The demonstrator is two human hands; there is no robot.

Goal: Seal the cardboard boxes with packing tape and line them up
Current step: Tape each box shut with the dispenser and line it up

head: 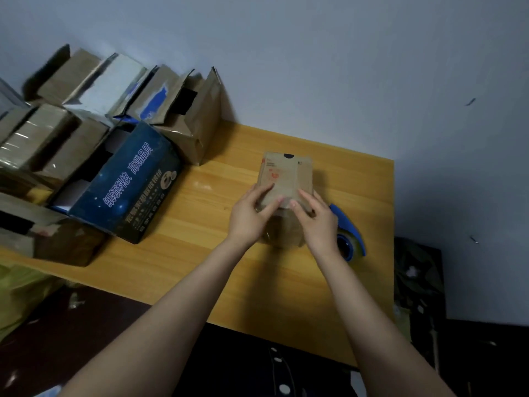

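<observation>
**Two hands pressed on one small box, tape dispenser beside it**

The left hand and the right hand both rested on the top of one small cardboard box, which stood on the wooden table. The fingers of each hand lay fairly straight and slightly spread, flat on the near part of the lid. The two thumbs met close together at the near edge. Neither hand was wrapped round the box.

Beyond the fingertips, the lid bore faded red print, too faint to read, and a dark mark at its far edge.

Just to the right of the right hand's fingers lay one blue tape dispenser, partly hidden by the right wrist.

Well to the left of the left hand's fingers lay one dark blue box, open at its far end. Its side carried large pale characters, among them "高端品质". The smaller lines below them were too blurred to read.

Further left and behind it stood a pile of brown boxes, some with their flaps up and two with blue or white patches. There were at least seven, but blur kept the count from being exact.

A grey wall rose beyond the table. Something yellow lay below the table's left edge.
</observation>
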